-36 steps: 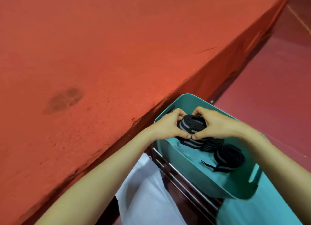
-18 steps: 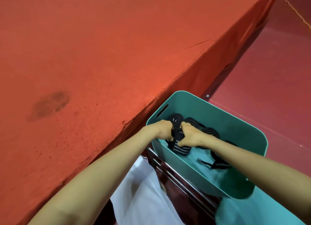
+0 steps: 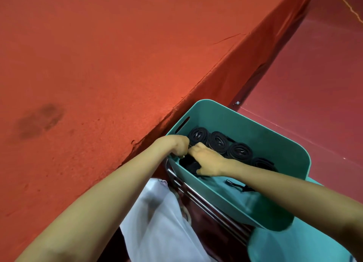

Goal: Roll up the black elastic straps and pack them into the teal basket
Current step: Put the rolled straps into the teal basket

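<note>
Hands both low in the near left corner of the teal basket (image 3: 275,142), knuckles touching. Right hand (image 3: 206,159) curled over a black roll (image 3: 189,164), thumb under and fingers on top, pressing it against the near wall. Left hand (image 3: 174,146) bunched in a fist at the basket's corner; its fingertips are hidden, so cannot tell whether they grip the roll or the rim. Four rolled straps (image 3: 219,142) stand on edge in a row along the far wall, each touching the next, spirals facing up. Loose strap end (image 3: 237,187) lies on the basket floor under the right forearm. Basket sits beside a red cloth-covered table (image 3: 98,65), above metal rails (image 3: 196,195). White cloth (image 3: 157,212) hangs below the left forearm. Dark red floor (image 3: 314,85) beyond.
</note>
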Demonstrator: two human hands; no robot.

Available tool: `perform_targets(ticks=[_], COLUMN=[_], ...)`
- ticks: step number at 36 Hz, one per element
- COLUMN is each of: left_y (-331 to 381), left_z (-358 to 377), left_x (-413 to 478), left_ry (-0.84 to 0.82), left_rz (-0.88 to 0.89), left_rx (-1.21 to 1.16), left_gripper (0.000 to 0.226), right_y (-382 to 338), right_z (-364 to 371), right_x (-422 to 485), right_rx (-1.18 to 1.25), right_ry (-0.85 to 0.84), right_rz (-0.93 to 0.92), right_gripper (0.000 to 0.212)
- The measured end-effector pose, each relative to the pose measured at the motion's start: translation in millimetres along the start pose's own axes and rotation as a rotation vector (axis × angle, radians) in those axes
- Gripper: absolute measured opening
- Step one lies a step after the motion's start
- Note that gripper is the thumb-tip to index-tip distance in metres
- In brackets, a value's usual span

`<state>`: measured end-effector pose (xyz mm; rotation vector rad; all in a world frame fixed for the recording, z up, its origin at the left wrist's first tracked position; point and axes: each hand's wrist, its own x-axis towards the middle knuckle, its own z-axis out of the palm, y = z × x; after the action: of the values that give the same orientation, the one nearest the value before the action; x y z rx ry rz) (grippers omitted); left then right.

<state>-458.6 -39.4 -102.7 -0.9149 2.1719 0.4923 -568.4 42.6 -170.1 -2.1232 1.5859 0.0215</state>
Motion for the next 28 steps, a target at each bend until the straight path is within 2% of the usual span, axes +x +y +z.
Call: perform_targets(ticks=[2,5,7,10,15,17,22,26,28], left_y=[0,2,3,3,7,8,16,16,17], left_z=[0,2,5,8,11,11,10,10,11], left_x=[2,3,3,3,3,2,-3,-5,-5], left_ry=[0.008,0.018,-0.016,-0.1,-0.199,-0.216,-0.237,-0.196,-0.208], left_rz=[-0.018,-0.037,-0.037,-0.022,0.04,0.038,0.023,0.027,0.044], left_rx=[0.04,0.086,0.123,0.161,0.212,0.247,0.282,0.23,0.204], left_gripper=[0.028,0.035,0.032,0.013,0.019,0.019,0.036,0.029,0.019], right_y=[-1,0,3,11,21,24,25,26,30], right_z=[0,1,6,11,14,14,19,15,13], right_x=[4,12,16,19,20,18,26,32,31], right_rx=[-0.073,-0.198,-0.19,-0.133,-0.197,-0.246,-0.297,-0.182,-0.135], right_ry=[0.012,0.02,0.034,0.088,0.201,0.221,0.312,0.302,0.223], right_rz=[-0.103,-0.187,-0.197,-0.2,-0.168,-0.156,-0.27,-0.161,-0.107], right_gripper=[0.062,0.064,0.056,0.06,0.075,0.071,0.058,0.066,0.067])
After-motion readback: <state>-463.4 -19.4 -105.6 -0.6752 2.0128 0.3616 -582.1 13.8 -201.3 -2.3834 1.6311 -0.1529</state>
